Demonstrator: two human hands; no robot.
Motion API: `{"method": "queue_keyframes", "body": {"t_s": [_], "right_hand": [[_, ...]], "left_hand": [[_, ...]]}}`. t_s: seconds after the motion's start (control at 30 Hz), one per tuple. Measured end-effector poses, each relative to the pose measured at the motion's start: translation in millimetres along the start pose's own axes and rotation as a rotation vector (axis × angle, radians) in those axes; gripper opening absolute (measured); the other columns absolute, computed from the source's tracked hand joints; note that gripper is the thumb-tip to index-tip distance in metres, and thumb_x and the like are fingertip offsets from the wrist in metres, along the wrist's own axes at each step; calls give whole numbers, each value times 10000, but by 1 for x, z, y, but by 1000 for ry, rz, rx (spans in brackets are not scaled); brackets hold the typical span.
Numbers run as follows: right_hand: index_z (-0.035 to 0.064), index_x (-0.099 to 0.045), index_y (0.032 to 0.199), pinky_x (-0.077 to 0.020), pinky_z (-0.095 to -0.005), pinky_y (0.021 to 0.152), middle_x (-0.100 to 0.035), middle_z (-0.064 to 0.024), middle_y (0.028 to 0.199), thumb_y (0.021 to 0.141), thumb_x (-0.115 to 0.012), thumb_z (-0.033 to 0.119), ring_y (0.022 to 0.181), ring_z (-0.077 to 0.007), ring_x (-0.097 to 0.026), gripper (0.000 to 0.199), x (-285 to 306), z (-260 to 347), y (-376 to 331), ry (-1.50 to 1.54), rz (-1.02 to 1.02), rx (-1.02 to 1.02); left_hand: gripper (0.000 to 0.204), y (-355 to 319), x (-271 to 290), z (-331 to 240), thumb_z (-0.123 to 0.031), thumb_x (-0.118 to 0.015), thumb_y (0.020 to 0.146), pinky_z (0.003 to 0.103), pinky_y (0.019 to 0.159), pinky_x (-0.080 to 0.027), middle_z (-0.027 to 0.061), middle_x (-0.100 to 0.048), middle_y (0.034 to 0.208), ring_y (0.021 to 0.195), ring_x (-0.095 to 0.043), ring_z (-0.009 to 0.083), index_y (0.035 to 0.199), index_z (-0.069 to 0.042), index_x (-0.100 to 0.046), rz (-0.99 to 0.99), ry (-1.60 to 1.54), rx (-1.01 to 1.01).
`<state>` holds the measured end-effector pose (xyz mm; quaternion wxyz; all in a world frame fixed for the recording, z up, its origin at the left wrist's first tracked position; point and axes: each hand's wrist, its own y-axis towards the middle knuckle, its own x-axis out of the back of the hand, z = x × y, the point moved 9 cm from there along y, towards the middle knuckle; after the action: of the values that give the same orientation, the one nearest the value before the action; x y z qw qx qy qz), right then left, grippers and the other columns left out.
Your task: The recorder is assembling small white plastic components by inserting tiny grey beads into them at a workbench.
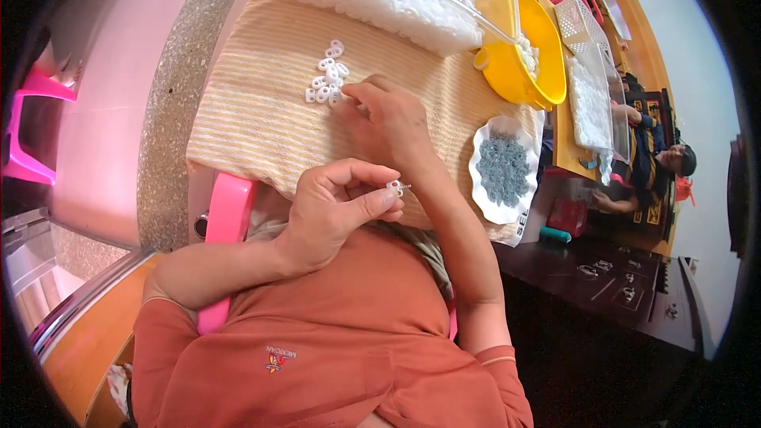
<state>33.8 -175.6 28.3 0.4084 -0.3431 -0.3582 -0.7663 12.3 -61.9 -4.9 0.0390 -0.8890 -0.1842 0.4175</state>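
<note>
Between the thumb and fingers of my left hand (333, 210) is a small white plastic clip (395, 186), with a thin metal screw sticking out of its right side. My right hand (388, 123) reaches across the cloth, its bent fingers apart at the near edge of a loose pile of white plastic clips (323, 81). The index fingertip is beside the closest clips; whether it touches one is hard to tell. The thumb is partly hidden and blurred. To the right of my right forearm sits a white scalloped dish (482, 195) full of small grey screws (504, 168).
A clear bin (432, 38) heaped with white pieces stands on the striped cloth (246, 111) at the far side. Right of it is a yellow basin (547, 83). Another person (646, 154) sits at a table further right, near a container of white pieces (588, 103).
</note>
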Motion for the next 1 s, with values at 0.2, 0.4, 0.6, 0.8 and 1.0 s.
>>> {"method": "queue_keyframes", "body": {"t_s": [0.2, 0.4, 0.6, 0.8, 1.0], "right_hand": [[76, -674, 898, -490, -402, 659, -643, -92, 878, 792, -669, 205, 756, -314, -632, 168, -11, 6, 7, -111, 28, -64], [65, -656, 851, -497, -387, 645, -646, -97, 863, 768, -676, 159, 742, -309, -632, 127, -12, 7, 4, -41, -18, -14], [32, -643, 825, -494, -321, 579, -646, -110, 743, 755, -665, 111, 644, -225, -639, 108, 3, -10, -7, 192, -19, -132], [-1, -653, 876, -476, -233, 572, -646, -35, 739, 793, -685, 90, 656, -62, -578, 128, 13, -44, -39, 574, 0, -363], [-28, -632, 998, -508, -218, 693, -666, -51, 877, 836, -652, -20, 779, -94, -627, 163, 9, -41, -77, 1111, 45, -516]], "left_hand": [[175, 2, 1, 1, -3, -617, 874, 281, 758, -562, 93, -658, 911, 819, -652, 146, 1048, 18, -611, 26, -7, -7], [176, 2, -1, 3, -9, -620, 874, 279, 752, -562, 91, -659, 908, 813, -650, 143, 1048, 16, -611, 22, -21, 7], [182, 3, 2, 3, -20, -623, 875, 253, 745, -553, 87, -656, 896, 799, -645, 131, 1050, 27, -609, 11, -12, 6], [178, 6, 5, 4, -11, -621, 872, 277, 742, -567, 83, -655, 896, 800, -648, 137, 1047, 15, -609, -21, -40, -1], [179, 9, 11, 8, -14, -621, 872, 290, 750, -579, 74, -660, 914, 811, -654, 137, 1050, -9, -610, -34, -68, 32]]}}
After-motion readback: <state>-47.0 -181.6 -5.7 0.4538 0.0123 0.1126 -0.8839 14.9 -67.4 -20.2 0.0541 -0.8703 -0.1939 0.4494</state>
